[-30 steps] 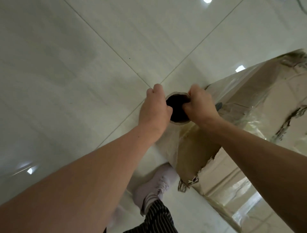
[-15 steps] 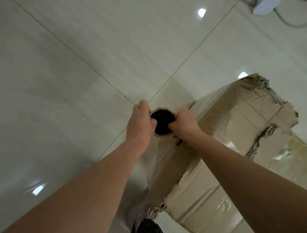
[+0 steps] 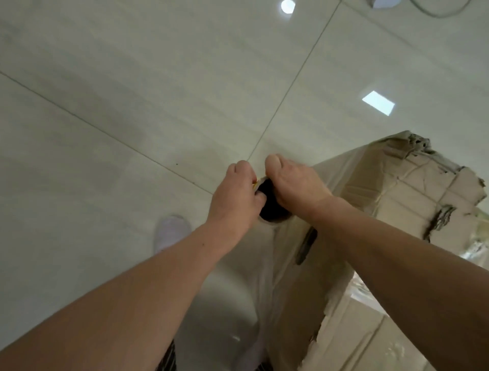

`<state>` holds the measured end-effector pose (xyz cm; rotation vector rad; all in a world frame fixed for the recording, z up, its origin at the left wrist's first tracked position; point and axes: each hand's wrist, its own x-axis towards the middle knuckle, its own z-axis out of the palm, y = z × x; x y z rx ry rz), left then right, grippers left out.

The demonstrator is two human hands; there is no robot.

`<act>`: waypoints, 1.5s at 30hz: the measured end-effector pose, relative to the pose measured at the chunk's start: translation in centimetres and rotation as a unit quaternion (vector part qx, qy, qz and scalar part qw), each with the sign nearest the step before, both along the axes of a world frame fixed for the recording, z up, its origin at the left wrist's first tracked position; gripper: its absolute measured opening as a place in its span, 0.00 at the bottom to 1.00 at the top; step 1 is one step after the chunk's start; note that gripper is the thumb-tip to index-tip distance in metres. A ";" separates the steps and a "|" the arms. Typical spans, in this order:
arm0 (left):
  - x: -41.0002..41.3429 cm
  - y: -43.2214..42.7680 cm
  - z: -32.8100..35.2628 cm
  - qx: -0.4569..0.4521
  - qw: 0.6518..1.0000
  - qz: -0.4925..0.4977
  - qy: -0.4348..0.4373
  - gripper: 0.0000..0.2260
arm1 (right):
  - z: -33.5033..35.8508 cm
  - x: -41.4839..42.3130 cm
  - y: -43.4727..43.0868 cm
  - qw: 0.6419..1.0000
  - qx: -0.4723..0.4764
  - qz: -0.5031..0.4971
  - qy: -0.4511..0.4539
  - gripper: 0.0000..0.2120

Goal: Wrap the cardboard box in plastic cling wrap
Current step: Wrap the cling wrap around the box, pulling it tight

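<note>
Glossy pale floor tiles (image 3: 132,79), crossed by thin grout lines (image 3: 291,82), lie under my pale shoe (image 3: 170,234) at left. Two light reflections show on them, one round (image 3: 287,6), one rectangular (image 3: 378,102). A grey cable (image 3: 436,14) loops beside a pale object (image 3: 383,2) at the top edge.

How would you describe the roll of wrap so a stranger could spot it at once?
Find the torn cardboard box on the right of the pale tiled floor. At its left corner the left hand and right hand grip the roll of cling wrap. Its dark, round hollow end between the hands sets it apart.
</note>
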<state>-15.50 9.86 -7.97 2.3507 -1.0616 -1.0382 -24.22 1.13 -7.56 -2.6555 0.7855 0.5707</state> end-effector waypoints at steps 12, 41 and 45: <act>2.5 -0.4 0.4 0.047 0.995 -0.084 -0.024 0.10 | -0.7 -0.7 3.5 0.843 0.182 -0.504 -0.041 0.10; 4.6 -8.7 0.5 0.080 0.982 -0.163 0.047 0.11 | 0.5 1.1 -3.1 0.825 0.113 -0.554 -0.003 0.05; 4.8 -9.4 0.9 0.067 0.981 -0.176 0.045 0.10 | 1.3 1.2 -4.9 0.953 0.031 -0.299 0.032 0.09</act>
